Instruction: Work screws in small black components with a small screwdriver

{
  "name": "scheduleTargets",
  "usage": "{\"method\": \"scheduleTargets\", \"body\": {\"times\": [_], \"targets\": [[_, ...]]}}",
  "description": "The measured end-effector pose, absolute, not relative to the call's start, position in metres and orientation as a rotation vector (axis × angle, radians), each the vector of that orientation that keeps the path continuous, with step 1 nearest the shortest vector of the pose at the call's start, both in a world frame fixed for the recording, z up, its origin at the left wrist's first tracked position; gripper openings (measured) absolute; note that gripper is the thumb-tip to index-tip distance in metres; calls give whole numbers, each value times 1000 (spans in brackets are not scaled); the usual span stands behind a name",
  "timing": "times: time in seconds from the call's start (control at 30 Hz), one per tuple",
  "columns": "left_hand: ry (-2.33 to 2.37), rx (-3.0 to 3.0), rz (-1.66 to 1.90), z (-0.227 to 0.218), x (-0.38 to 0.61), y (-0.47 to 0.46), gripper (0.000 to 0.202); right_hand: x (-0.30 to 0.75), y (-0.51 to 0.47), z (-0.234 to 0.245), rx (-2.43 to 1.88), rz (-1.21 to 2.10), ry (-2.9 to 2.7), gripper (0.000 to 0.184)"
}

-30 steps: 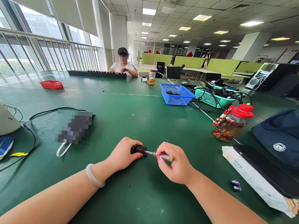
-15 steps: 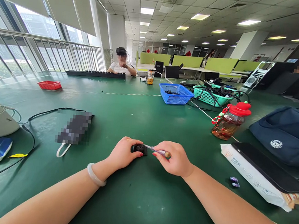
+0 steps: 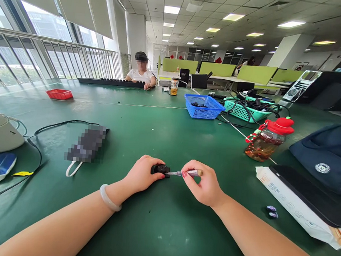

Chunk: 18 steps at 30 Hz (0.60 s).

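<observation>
Between its thumb and fingers, my left hand (image 3: 143, 174) grips a small black device (image 3: 161, 169) on the green table (image 3: 113, 223); its exact kind is unclear. A screwdriver (image 3: 186, 173) with a see-through handle is pinched in my right hand (image 3: 203, 183). Its shaft points left and its tip meets the right side of the black device. Whether the tip sits in a screw is too small to tell. The hand hides part of the device.
A phone-like blurred object (image 3: 87, 143) with a cable lies to the left. On the right are a red-lidded bottle (image 3: 267, 141), a white pack (image 3: 295, 208) and a dark blue bag (image 3: 327, 159). Farther back stand a blue basket (image 3: 204, 107), a green basket (image 3: 247, 110) and a red tray (image 3: 59, 94). Across the table sits a person.
The screwdriver has swung from slanting down onto the device's top to lying nearly level at its right side. My right hand has shifted slightly right. My left hand keeps its grip.
</observation>
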<state>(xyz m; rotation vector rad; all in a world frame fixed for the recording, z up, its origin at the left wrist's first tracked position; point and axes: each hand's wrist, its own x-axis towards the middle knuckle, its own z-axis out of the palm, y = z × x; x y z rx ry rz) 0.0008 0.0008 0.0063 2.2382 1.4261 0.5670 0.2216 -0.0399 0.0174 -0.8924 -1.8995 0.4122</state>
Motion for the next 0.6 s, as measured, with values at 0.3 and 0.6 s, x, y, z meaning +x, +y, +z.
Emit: {"method": "scheduleTargets", "body": {"times": [0.3, 0.6], "targets": [[1432, 2226, 571, 6, 1, 1, 32, 220, -42, 18, -849, 353, -1916, 9], [1421, 2230, 577, 6, 2, 0, 32, 220, -42, 18, -825, 297, -1937, 10]]}}
